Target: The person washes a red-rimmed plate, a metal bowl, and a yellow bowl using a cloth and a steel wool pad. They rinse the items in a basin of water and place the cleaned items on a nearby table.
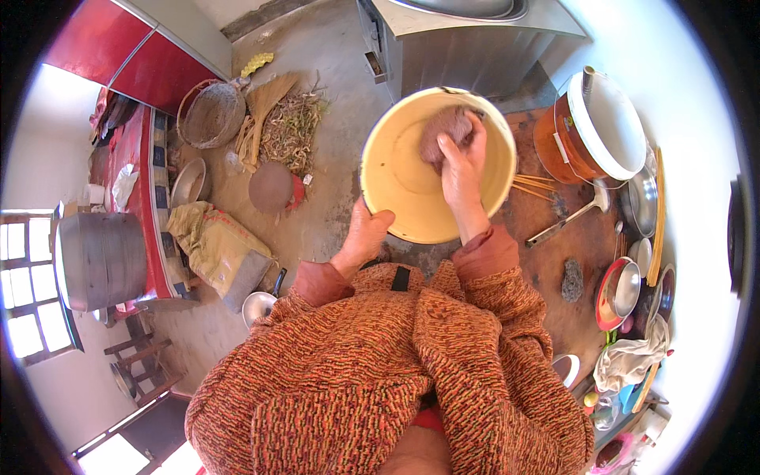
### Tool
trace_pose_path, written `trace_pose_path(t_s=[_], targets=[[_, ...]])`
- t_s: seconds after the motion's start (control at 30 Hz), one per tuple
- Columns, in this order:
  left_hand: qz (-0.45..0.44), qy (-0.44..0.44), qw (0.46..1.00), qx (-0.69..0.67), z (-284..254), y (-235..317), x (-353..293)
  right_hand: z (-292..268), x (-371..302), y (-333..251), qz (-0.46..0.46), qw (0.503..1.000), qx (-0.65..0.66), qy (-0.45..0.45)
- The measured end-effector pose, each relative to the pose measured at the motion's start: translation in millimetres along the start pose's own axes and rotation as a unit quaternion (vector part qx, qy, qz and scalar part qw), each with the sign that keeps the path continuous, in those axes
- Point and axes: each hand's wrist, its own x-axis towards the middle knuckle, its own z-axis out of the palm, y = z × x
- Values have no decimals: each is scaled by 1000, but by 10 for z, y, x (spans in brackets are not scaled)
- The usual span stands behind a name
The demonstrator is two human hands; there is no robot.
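A round, cream-yellow enamel basin (pixel 400 194) is tilted in front of me, its inside facing up toward me. My left hand (pixel 366 233) is closed on its near left rim, thumb over the edge and the other fingers mostly hidden outside. Inside the basin, my right hand (pixel 464 170) grips a purplish-brown wad (pixel 445 133) that looks like a bunched cloth; its exact kind is hard to tell. The wad is against the basin's far right inner wall. A few dark spots show on the basin's inner surface.
Right of the basin, a brown worktop (pixel 558 261) holds a white-and-orange bucket (pixel 590 131), a ladle (pixel 574 218), a grey scouring pad (pixel 571 281) and bowls. A metal stove (pixel 475 63) stands ahead. On the left floor are a wicker basket (pixel 212 115), a broom (pixel 265 99) and a sack (pixel 218 245).
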Motion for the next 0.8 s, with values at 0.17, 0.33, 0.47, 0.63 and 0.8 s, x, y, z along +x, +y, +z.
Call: trace_pose_path(t_s=[0.17,0.33,0.47,0.63,0.8], targets=[[26,-17,997,65,157,257,74,330,-143,-145,43,956,-153,-248],[60,-4,998,-11,19,221,61,-119,-394,-187,-57,774,-450,-442],[78,11,996,-37,64,293,15,-477,-99,-501,-197,565,-718,-357],[74,-62,993,70,206,378,22,-28,263,-771,-216,880,-414,-90],[105,-47,985,128,255,412,-6,335,-194,-448,-216,858,-401,-238]])
